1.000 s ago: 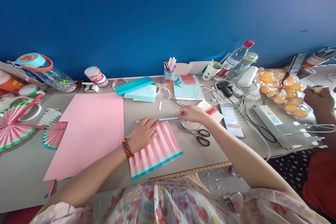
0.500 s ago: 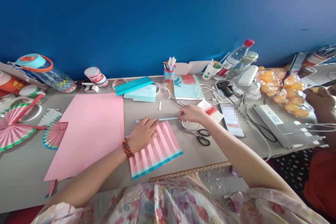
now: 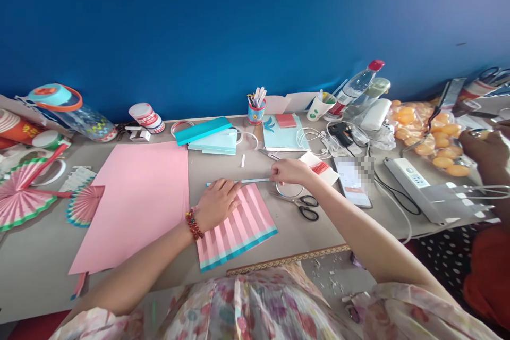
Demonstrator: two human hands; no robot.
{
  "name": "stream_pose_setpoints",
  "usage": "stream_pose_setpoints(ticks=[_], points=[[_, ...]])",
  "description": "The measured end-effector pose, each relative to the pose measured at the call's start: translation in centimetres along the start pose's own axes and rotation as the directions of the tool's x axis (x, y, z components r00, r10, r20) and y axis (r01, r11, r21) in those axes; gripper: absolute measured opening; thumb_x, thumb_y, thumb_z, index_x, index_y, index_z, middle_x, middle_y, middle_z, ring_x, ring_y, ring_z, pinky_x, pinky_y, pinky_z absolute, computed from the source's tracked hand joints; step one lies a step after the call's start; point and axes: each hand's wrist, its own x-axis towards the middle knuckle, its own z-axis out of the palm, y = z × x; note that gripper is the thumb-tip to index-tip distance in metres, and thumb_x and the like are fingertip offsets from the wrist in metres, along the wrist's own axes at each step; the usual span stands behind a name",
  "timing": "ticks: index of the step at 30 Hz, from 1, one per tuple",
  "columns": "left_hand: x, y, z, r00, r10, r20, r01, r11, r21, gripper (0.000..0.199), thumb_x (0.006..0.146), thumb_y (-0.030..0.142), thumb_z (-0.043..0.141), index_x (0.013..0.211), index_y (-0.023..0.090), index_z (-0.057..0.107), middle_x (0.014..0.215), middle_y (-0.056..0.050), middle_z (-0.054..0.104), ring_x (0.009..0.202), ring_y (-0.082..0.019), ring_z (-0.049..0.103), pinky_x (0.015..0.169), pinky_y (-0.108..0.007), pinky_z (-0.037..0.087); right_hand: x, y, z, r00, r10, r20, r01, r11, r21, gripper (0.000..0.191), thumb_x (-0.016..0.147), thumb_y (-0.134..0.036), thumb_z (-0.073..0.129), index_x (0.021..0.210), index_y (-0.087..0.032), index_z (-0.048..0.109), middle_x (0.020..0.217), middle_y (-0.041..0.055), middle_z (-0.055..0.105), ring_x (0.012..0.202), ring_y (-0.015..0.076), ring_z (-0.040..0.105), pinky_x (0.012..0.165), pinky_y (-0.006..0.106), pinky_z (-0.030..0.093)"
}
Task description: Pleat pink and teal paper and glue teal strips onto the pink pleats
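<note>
Laid out on grey table (image 3: 311,236): pleated pink paper (image 3: 247,234), partly spread, blue along near edge. Over its far left corner, left hand (image 3: 218,203): palm down, fingers nearly straight, pressing rather than gripping. Farther right, right hand (image 3: 294,171), curled almost closed at right end of thin blue strip (image 3: 258,180) (pinching or merely pressing: cannot tell). Strip just past paper's far edge, running from under left fingers to right hand. Step in hand, as judged: steadying strip alongside pleats. Next move, as judged: calls for firm left palm and straight strip. Round about: large pink sheet (image 3: 147,196) flat at left, phone (image 3: 350,191) at right, scissors (image 3: 299,203), white ring (image 3: 278,189), white scrap (image 3: 243,160) beyond strip. Likeliest obstacles: scissors and ring, close on near side of right hand.
</note>
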Motion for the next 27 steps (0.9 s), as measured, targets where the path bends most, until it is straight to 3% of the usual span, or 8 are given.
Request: stream_pose_setpoints(ticks=[12,15,17,21,27], points=[[0.3,-0.5,-0.4,1.000,-0.003,-0.002,0.003,0.999,-0.046,0.037,0.098,0.034,0.047,0.130,0.017,0.053,0.113,-0.010,0.059,0.108,-0.027,0.051,0.095,-0.041,0.043,-0.2,-0.7,-1.1,0.997,-0.026,0.073,0.027,0.999,-0.018,0.019,0.080,-0.030,0.057,0.071,-0.022,0.072,0.079,0.0021,0.075,0.081,0.0193,0.067,0.062,0.023,0.042],[1.2,0.0,-1.1,1.000,-0.003,-0.017,0.002,0.997,-0.076,0.031,0.097,0.035,0.048,0.119,0.016,0.057,0.114,-0.010,0.058,0.108,-0.027,0.051,0.096,-0.042,0.044,-0.1,-0.6,-1.2,0.997,-0.041,0.071,0.043,0.999,-0.025,0.019,0.080,-0.030,0.058,0.071,-0.022,0.072,0.080,0.0024,0.075,0.082,0.0199,0.067,0.063,0.023,0.042],[2.4,0.9,-1.3,0.998,0.055,-0.029,-0.058,0.993,-0.106,0.032,0.098,0.035,0.046,0.119,0.014,0.057,0.115,-0.011,0.059,0.109,-0.027,0.052,0.096,-0.041,0.044,0.0,-0.6,-1.1,0.997,-0.045,0.066,0.047,0.998,-0.030,0.018,0.079,-0.028,0.058,0.072,-0.021,0.073,0.080,0.0024,0.075,0.082,0.0199,0.067,0.062,0.023,0.042],[5.3,3.1,-0.1,0.969,0.231,-0.089,-0.243,0.957,-0.162,0.034,0.099,0.031,0.041,0.126,0.013,0.053,0.118,-0.013,0.059,0.113,-0.027,0.052,0.100,-0.041,0.043,-0.1,-0.7,-0.9,0.998,-0.038,0.055,0.041,0.998,-0.037,0.016,0.079,-0.026,0.058,0.076,-0.021,0.073,0.080,0.0035,0.076,0.081,0.0203,0.067,0.062,0.024,0.042],[6.8,4.0,2.4,0.971,0.211,-0.115,-0.229,0.958,-0.174,0.034,0.099,0.026,0.039,0.129,0.013,0.051,0.118,-0.013,0.060,0.111,-0.027,0.054,0.098,-0.042,0.045,0.0,-0.4,-0.8,0.998,-0.044,0.050,0.045,0.999,-0.021,0.018,0.075,-0.023,0.057,0.079,-0.021,0.074,0.084,0.0055,0.076,0.085,0.0236,0.068,0.064,0.026,0.044]])
